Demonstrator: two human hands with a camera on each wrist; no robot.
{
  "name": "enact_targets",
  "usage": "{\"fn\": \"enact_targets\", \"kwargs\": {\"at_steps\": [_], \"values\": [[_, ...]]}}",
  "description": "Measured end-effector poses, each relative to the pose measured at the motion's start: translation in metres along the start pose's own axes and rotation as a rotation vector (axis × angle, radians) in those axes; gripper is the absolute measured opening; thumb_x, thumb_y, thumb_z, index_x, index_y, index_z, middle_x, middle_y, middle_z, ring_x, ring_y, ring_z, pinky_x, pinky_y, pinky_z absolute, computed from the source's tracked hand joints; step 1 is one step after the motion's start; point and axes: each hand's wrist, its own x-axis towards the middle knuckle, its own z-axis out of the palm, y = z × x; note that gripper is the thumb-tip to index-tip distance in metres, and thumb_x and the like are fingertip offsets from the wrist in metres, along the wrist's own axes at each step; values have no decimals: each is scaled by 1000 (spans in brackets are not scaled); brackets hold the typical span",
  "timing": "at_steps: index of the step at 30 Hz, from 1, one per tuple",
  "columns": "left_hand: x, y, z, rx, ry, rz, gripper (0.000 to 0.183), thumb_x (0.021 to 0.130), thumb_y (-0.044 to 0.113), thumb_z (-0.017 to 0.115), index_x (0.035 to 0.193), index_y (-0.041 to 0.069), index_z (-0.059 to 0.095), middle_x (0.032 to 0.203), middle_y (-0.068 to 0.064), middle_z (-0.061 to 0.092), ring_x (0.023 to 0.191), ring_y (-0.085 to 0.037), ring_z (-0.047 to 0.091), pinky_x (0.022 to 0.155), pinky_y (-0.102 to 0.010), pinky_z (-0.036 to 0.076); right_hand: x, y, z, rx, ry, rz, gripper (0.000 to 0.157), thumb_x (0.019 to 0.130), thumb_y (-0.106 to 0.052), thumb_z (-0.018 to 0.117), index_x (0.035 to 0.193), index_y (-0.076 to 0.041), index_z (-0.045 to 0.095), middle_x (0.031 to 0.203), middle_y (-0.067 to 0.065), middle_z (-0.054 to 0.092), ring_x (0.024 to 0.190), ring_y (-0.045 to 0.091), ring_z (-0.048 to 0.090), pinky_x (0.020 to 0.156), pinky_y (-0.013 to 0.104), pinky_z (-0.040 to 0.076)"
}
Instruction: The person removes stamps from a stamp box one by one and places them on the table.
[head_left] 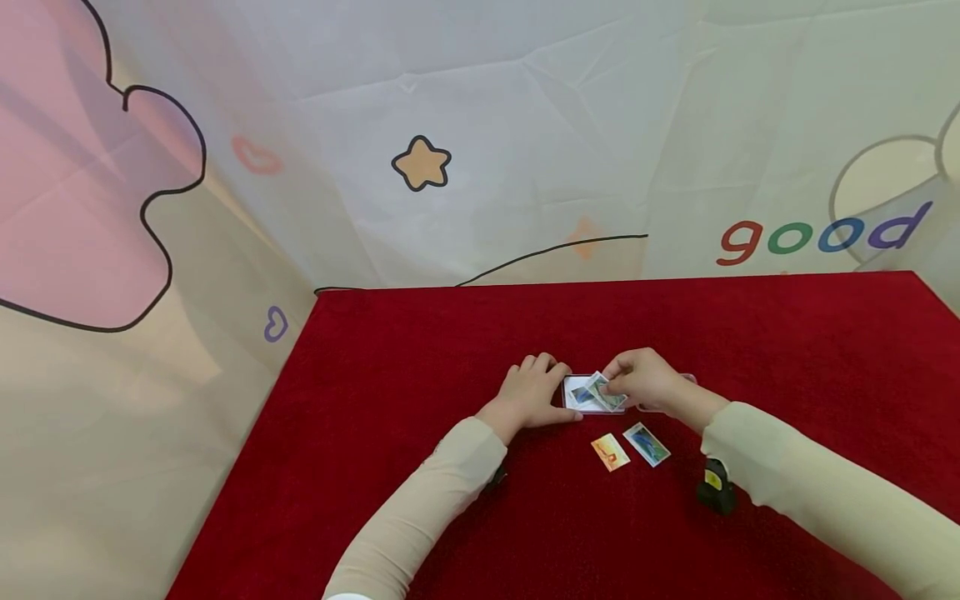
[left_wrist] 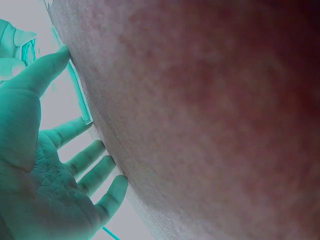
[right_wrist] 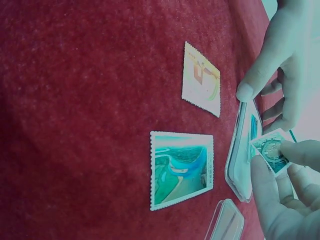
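A shallow clear case [head_left: 567, 382] lies on the red cloth with a stamp [head_left: 579, 395] inside. My left hand [head_left: 531, 396] rests at the case's left end, fingers spread, the thumb on its near corner and the index finger by the far one. Over the case, my right hand [head_left: 647, 381] pinches a perforated stamp [right_wrist: 271, 151] between thumb and fingers, tilted above the case. Nearer to me, an orange-and-white stamp [head_left: 611, 452] and a blue-green landscape stamp [head_left: 647, 444] lie apart on the cloth. Fingers partly cover the held stamp.
A clear lid-like piece [right_wrist: 230, 224] lies right of the case, mostly behind my right hand in the head view. The red cloth [head_left: 420, 350] spreads around, and a printed fabric backdrop [head_left: 510, 167] hangs behind the table. A black device [head_left: 716, 487] sits under my right wrist.
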Motion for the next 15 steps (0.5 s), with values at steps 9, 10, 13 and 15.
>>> {"fn": "enact_targets", "kwargs": {"at_steps": [9, 10, 13, 15], "values": [[0, 1, 0, -8, -6, 2, 68, 82, 60, 62, 136, 23, 47, 133, -1, 44, 121, -18, 40, 95, -36, 39, -4, 4, -4, -4, 46, 63, 18, 84, -9, 68, 98, 3, 64, 92, 9, 64, 72, 14, 60, 64, 32, 51], [0, 1, 0, -5, -6, 1, 68, 82, 61, 61, 137, 23, 46, 133, -1, 44, 121, -18, 40, 95, -36, 39, -5, 4, -5, -7, 48, 69, 19, 85, -9, 67, 99, 2, 64, 95, 11, 64, 74, 15, 60, 65, 33, 51], [-1, 1, -1, 1, -6, -1, 68, 82, 61, 61, 137, 23, 46, 133, -1, 44, 121, -18, 40, 95, -35, 39, -7, 4, -7, -1, 51, 82, 20, 86, -10, 67, 101, 2, 64, 102, 15, 63, 78, 17, 61, 69, 35, 52], [-1, 1, -1, 1, -7, -3, 68, 82, 60, 61, 137, 23, 47, 134, -1, 44, 121, -18, 40, 95, -35, 39, -9, 5, -8, 4, 53, 86, 21, 86, -10, 66, 102, 3, 63, 104, 17, 63, 80, 17, 60, 70, 35, 53]]}}
